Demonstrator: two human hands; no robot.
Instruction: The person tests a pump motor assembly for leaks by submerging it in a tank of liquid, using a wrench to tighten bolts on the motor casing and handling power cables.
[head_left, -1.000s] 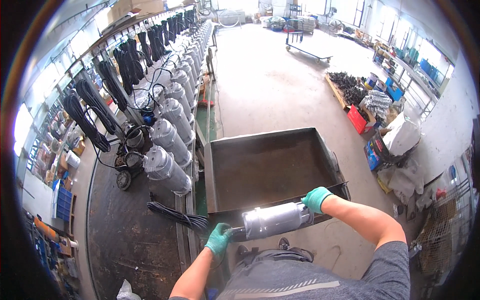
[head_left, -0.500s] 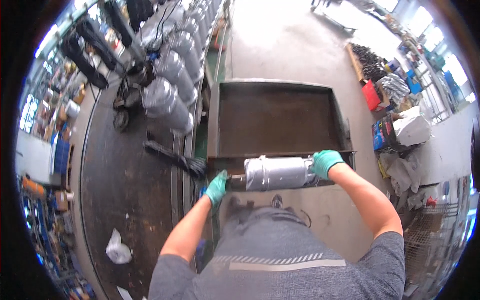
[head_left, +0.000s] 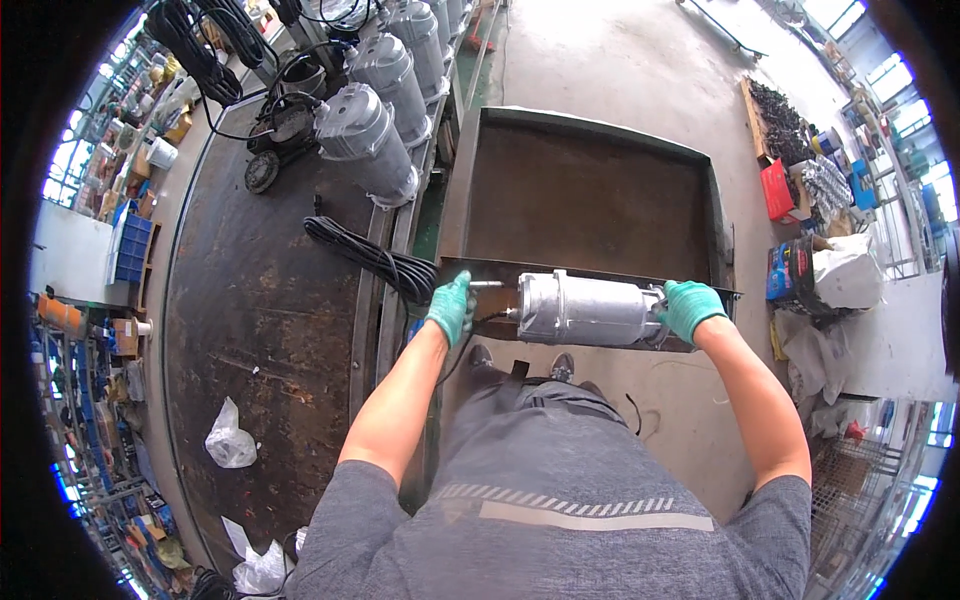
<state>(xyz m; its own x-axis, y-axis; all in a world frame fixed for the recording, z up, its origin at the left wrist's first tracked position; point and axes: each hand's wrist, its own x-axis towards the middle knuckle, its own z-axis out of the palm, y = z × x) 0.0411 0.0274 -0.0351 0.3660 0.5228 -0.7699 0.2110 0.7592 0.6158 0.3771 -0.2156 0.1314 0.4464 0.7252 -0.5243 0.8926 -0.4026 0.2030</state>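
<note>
A silver cylindrical pump body (head_left: 588, 308) lies on its side across the near edge of a rusty metal tray (head_left: 478, 150). My right hand (head_left: 693, 306), in a green glove, is closed around the fittings at its right end. Left of the pump, my green-gloved left hand (head_left: 451, 308) is closed on a slim metal rod (head_left: 486, 284), which points right and stays apart from the pump. A dark cable (head_left: 492, 317) runs from the pump's left end toward that hand.
On the dark bench (head_left: 270, 340) at left lie a black cable coil (head_left: 375, 258) and a crumpled plastic bag (head_left: 231, 437). Several upright silver pumps (head_left: 368, 145) line the rail behind. Boxes (head_left: 785, 190) and bags stand along the right side.
The view has shifted, so tray and pump sit higher and further right. My left hand has risen against the pump's end, with the rod now clear of it. My right hand keeps its grip.
</note>
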